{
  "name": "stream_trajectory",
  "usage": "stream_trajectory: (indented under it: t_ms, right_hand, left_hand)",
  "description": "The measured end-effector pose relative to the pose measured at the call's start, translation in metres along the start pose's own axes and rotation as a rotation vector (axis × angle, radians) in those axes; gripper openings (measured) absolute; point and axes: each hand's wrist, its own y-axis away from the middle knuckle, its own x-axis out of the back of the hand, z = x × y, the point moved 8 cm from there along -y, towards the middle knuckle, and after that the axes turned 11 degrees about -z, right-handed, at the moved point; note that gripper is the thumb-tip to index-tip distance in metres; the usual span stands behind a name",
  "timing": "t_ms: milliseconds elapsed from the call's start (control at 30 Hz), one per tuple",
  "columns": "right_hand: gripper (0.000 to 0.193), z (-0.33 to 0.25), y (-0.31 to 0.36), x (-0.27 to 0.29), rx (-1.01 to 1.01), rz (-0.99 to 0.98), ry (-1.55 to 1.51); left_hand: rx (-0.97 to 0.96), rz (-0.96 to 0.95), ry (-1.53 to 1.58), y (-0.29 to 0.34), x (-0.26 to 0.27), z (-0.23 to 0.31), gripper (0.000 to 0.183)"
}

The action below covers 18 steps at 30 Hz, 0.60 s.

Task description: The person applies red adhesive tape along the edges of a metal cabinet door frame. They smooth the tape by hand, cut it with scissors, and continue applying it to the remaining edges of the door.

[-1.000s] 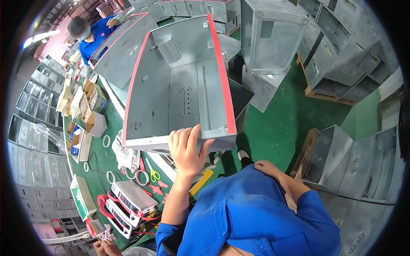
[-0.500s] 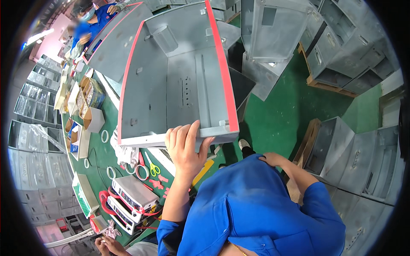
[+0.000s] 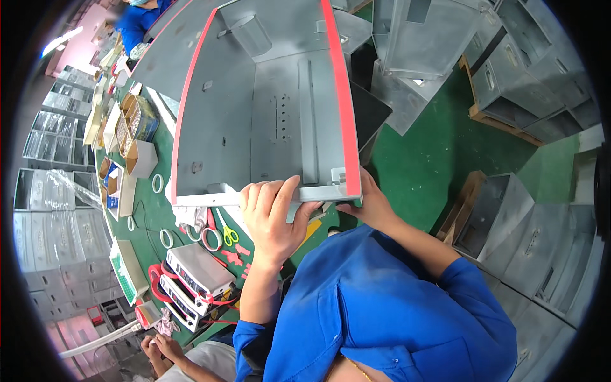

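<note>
A large grey metal cabinet shell (image 3: 229,146) lies in front of me with its open side up. Red tape runs along its two long edges. My left hand (image 3: 270,216) is closed over the near rim, with fingers on top and the thumb toward the right. At the near right corner, my right hand (image 3: 375,207) grips the cabinet; its thumb shows below the rim, while some fingers are hidden behind the side wall. Yellow-green scissors (image 3: 228,234) and rolls of tape (image 3: 211,238) lie left of my left forearm.
White-and-red tabletop devices (image 3: 198,274) and parts boxes (image 3: 137,156) stand on the green bench. A grey panel (image 3: 172,63) lies beyond. Metal cabinets (image 3: 509,76) are stacked on pallets at right. One co-worker (image 3: 137,25) is at far left; another's hands (image 3: 162,349) show at lower left.
My right hand has moved from my shirt up to the near right corner of the cabinet. The left hand stays on the rim. The cabinet sits slightly higher in view.
</note>
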Motion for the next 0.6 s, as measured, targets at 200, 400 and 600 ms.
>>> stream_trajectory:
  t_ms: [200,400,600]
  right_hand:
    - [0.103,0.018,-0.017,-0.01,0.056,-0.067,-0.154]
    - [0.103,0.033,-0.014,0.029,0.041,-0.121,-0.094]
    - [0.102,0.037,-0.011,0.036,0.036,-0.113,-0.081]
  left_hand:
    - [0.013,-0.011,-0.013,-0.005,-0.001,0.005,0.039]
    - [0.048,0.023,0.018,-0.018,-0.019,0.029,0.036]
    - [0.06,0.011,-0.006,-0.023,-0.022,0.036,0.037]
